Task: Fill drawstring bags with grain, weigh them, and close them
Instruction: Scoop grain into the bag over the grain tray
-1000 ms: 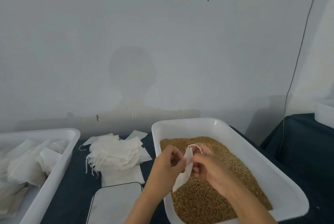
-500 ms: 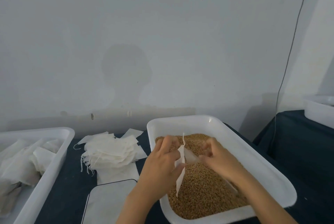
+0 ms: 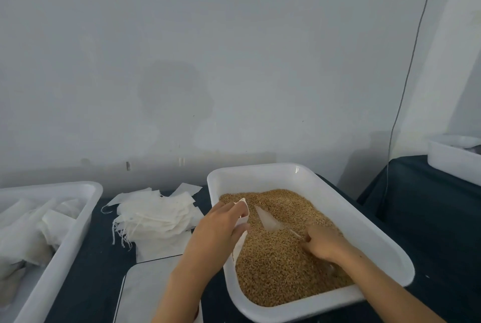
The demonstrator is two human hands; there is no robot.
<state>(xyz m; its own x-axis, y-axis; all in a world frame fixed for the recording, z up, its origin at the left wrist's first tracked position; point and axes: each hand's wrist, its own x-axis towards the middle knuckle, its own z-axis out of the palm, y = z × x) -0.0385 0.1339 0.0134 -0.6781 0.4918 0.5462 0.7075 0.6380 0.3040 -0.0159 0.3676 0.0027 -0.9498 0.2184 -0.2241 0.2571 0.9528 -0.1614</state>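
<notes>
Frankly, my worry is spillage: if my left hand [image 3: 221, 229] lets the bag [image 3: 240, 234] mouth sag or fold shut, the grain [image 3: 281, 257] I bring over will run down the outside, and some could go over the near left rim of the tub [image 3: 364, 229]. The bag hangs at the tub's left wall, its mouth up by my knuckles. My left fingers are curled round its top edge, pinching it open. My right hand [image 3: 325, 243] sits down in the grain, fingers curled around what looks like a clear scoop [image 3: 269, 221]; the grip itself is half buried, so I can't be sure.
</notes>
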